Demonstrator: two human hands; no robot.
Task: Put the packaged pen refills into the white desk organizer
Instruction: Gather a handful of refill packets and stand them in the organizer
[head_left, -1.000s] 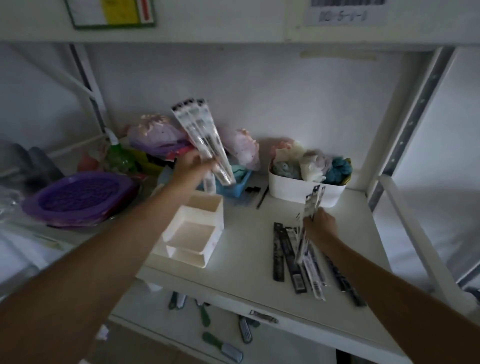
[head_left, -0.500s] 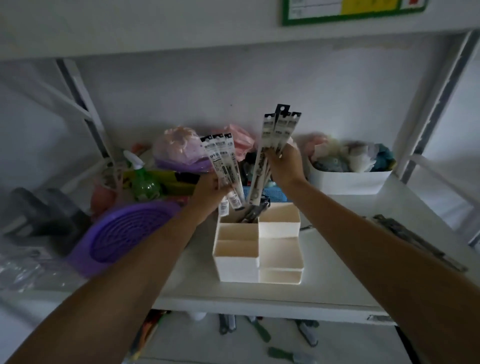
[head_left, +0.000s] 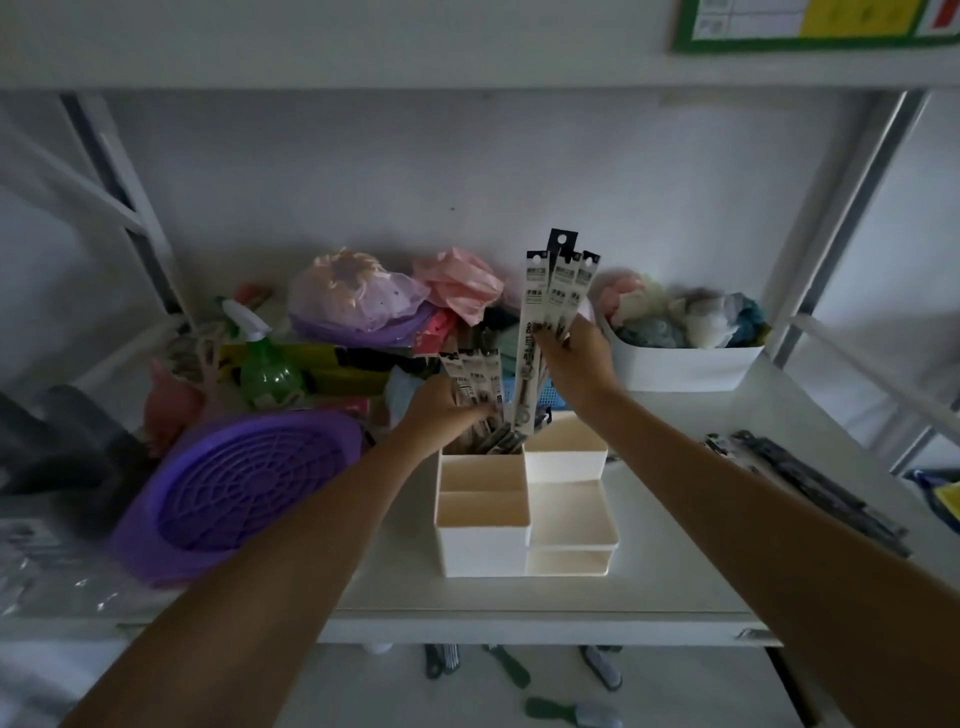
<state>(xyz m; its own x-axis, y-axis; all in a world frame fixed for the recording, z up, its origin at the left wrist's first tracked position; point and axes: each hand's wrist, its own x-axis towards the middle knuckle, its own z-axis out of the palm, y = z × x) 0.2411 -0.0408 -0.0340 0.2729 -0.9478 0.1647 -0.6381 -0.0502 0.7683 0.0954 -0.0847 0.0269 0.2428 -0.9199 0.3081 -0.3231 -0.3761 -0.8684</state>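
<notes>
Since half a second ago the left hand (head_left: 447, 410) has dropped lower, its bundle of packaged pen refills (head_left: 475, 379) now sinking into the back-left compartment of the white desk organizer (head_left: 519, 499). Left hand is closed around that bundle, fingers wrapped on the lower part, pack tops sticking up above the knuckles. Right hand (head_left: 576, 358) grips a second fan of refill packs (head_left: 558, 306), held upright and slightly tilted, their lower ends reaching down to the organizer's back rim; fingers pinched on the packs near mid-length, not spread. Organizer sits mid-worktop (head_left: 675, 571), closer to the front edge, front compartments showing nothing inside. More refill packs (head_left: 810, 483) lie flat near the right edge of the worktop, well apart from the organizer. Purple round tray (head_left: 244, 493) toward the left edge, white bin (head_left: 685, 366) at the back right.
</notes>
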